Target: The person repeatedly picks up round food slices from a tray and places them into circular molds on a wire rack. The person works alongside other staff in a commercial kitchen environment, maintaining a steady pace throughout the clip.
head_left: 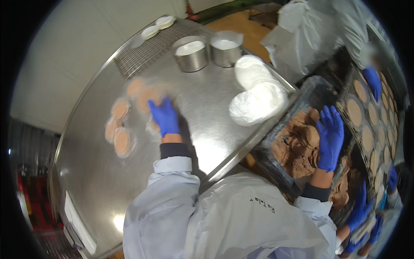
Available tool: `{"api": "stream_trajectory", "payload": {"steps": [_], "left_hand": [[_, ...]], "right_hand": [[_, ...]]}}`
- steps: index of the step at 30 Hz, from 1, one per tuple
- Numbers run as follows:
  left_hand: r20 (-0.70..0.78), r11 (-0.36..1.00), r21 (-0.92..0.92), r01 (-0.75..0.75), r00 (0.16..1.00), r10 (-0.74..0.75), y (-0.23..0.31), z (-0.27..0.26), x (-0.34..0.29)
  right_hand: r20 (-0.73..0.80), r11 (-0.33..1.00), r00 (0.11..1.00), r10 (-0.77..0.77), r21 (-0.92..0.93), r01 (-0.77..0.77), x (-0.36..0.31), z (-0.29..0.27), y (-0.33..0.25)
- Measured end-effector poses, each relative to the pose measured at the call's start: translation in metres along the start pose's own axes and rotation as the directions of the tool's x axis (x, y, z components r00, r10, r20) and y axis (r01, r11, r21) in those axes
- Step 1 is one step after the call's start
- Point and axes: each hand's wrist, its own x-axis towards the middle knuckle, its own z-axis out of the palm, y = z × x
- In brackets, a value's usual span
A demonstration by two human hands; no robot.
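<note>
Pressing my left hand [164, 116] flat, fingers together, on a wrapped patty [149, 97] on the steel table [90, 172], I spread my right hand [330, 138] open over brown dough [297, 144] in a tray [317, 88]; more patties [120, 138] lie nearby.

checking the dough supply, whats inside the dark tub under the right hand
The tub holds a heap of brown dough. The right hand lies flat on it, covering part of the heap. The tub's bottom is hidden under the dough.
</note>
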Motion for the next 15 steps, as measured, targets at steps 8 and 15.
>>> {"api": "stream_trajectory", "payload": {"steps": [8,15], "left_hand": [[0.738,0.563,0.153,0.812,0.284,-0.612,-0.078,0.204,-0.157],[0.839,0.549,0.437,0.713,-0.104,-0.534,-0.085,0.279,-0.304]], "right_hand": [[-0.200,0.789,0.978,-0.052,0.593,0.163,0.002,-0.057,-0.013],[-0.369,0.709,0.900,-0.233,0.569,0.417,-0.008,-0.126,-0.052]]}}
